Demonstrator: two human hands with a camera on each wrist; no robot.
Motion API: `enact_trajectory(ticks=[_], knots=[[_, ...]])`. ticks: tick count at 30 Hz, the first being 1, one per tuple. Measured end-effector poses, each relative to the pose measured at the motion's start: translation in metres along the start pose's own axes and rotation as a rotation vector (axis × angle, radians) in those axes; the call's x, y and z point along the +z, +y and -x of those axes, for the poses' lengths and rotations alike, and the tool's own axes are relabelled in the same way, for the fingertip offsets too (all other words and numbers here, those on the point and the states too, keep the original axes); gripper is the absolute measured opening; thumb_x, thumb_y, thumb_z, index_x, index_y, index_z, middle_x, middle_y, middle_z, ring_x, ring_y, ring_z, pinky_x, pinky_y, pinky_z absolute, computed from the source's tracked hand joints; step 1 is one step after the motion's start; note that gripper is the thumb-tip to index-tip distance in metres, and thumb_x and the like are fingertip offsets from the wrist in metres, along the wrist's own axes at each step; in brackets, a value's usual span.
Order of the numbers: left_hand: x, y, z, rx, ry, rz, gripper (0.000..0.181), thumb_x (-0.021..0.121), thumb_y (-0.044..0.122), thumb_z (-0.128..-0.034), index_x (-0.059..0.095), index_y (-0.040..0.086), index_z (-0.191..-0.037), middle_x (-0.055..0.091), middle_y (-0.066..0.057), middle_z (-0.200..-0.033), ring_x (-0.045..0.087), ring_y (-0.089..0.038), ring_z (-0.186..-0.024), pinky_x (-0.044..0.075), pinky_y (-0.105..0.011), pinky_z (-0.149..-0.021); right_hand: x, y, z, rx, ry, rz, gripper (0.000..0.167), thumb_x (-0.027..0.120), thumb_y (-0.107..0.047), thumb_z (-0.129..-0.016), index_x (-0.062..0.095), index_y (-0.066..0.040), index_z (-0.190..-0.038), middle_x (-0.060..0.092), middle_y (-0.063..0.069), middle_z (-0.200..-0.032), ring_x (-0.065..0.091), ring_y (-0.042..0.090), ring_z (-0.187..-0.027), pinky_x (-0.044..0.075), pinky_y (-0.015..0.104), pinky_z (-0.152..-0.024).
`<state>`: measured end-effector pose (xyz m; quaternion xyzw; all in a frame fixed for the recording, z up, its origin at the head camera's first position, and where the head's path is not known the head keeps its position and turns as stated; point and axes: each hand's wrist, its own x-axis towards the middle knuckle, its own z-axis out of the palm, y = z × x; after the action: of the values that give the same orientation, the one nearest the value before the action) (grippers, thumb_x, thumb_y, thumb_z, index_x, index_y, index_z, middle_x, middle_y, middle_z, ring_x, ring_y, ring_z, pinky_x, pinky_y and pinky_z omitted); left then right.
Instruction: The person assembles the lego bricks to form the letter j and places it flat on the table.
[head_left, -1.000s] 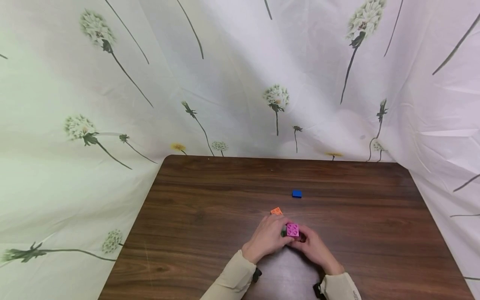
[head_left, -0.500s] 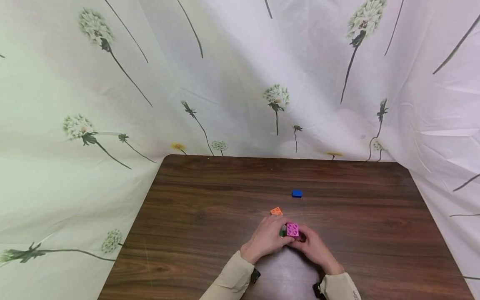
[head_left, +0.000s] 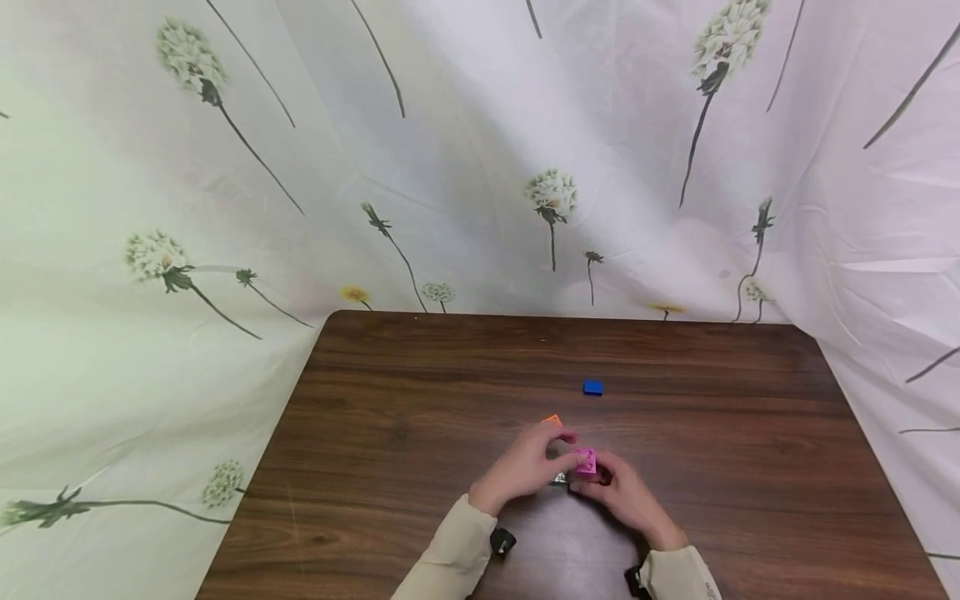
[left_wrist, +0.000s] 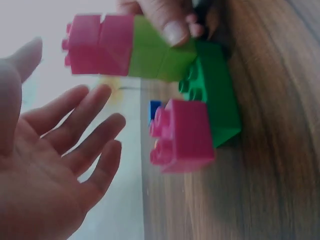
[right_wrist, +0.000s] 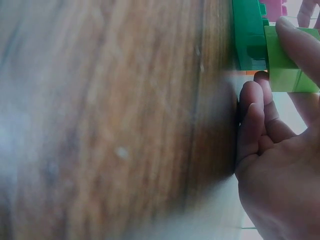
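In the left wrist view a dark green brick lies on the wooden table. A stack of light green bricks topped with pink bricks stands on one end of it, and a separate pink brick sits at its other end. The left hand has its fingers spread beside the stack, apart from it. Around the light green part, the right hand curls thumb and fingers in the right wrist view. From the head view, the left hand is left of the right hand.
A blue brick lies on the table beyond the hands. An orange brick shows partly behind the left hand. A white curtain with printed dandelions hangs along the table's far edge.
The left hand has drawn back slightly to the left and spread its thumb and fingers, uncovering more of the green brick. The right hand has stayed nearly still.
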<state>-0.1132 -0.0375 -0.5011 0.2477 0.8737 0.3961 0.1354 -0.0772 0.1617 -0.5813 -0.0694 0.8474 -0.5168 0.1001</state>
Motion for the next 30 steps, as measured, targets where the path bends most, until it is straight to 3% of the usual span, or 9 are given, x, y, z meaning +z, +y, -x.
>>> enact_trajectory(ticks=[7,11,19,30], knots=[[-0.009,-0.02,-0.006,-0.101,0.248,0.132,0.032,0.06,0.025,-0.0954,0.062,0.006,-0.121,0.066,-0.006,-0.111,0.062,-0.023,-0.104,0.051,-0.042,-0.089,0.0,-0.002,-0.001,0.046,-0.006,0.025,0.03,0.08,-0.031,-0.077,0.067,-0.02,-0.101,0.064,-0.003,-0.095,0.054,0.01,-0.086,0.045,0.024,-0.076],[-0.007,-0.034,-0.008,-0.163,0.301,0.144,0.031,0.061,0.02,-0.0942,0.06,0.007,-0.123,0.064,-0.008,-0.116,0.061,-0.023,-0.108,0.052,-0.043,-0.09,0.001,-0.002,-0.001,0.053,-0.004,0.033,0.029,0.08,-0.032,-0.077,0.066,-0.021,-0.1,0.063,-0.004,-0.093,0.054,0.011,-0.086,0.045,0.025,-0.076],[0.005,-0.056,-0.013,-0.231,0.29,0.086,0.033,0.064,0.019,-0.0905,0.062,0.011,-0.122,0.061,-0.009,-0.113,0.057,-0.022,-0.106,0.048,-0.039,-0.091,0.001,-0.003,-0.001,0.063,-0.006,0.029,0.031,0.08,-0.032,-0.077,0.066,-0.021,-0.102,0.064,-0.003,-0.097,0.056,0.012,-0.089,0.046,0.026,-0.078],[0.017,-0.062,-0.018,-0.35,0.281,0.13,0.034,0.069,0.026,-0.0877,0.065,0.013,-0.119,0.06,-0.006,-0.116,0.049,-0.021,-0.105,0.045,-0.04,-0.088,0.001,-0.004,-0.002,0.09,-0.011,0.032,0.031,0.08,-0.033,-0.077,0.066,-0.02,-0.103,0.062,-0.003,-0.095,0.053,0.013,-0.087,0.044,0.026,-0.076]])
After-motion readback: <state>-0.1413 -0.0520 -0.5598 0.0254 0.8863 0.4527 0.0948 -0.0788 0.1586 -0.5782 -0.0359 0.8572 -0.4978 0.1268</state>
